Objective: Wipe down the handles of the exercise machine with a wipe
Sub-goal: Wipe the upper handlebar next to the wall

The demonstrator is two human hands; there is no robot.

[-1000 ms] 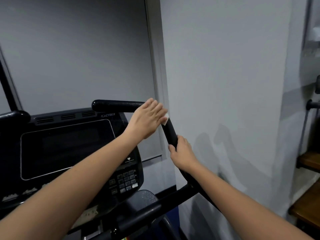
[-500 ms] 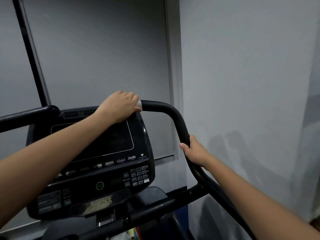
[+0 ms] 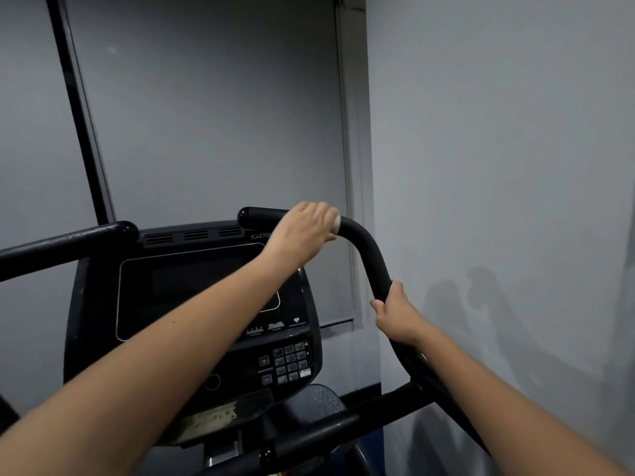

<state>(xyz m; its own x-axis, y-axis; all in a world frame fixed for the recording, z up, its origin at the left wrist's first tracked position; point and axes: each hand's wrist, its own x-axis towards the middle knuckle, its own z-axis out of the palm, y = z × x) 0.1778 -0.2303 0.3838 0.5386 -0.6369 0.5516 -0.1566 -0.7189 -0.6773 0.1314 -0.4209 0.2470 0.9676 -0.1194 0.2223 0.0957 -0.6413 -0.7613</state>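
Wipe on the right handle's top bend

The left hand presses the white wipe around the right handle; lower on that handle, the right hand grips the bar.

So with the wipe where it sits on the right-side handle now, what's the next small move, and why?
Probably slide the left hand and its wipe on around the bend and down the right handle toward the right hand. The wipe sits at the top of the curve, the bare stretch below it shows no wipe contact, and the right hand grips lower, steadying the bar.
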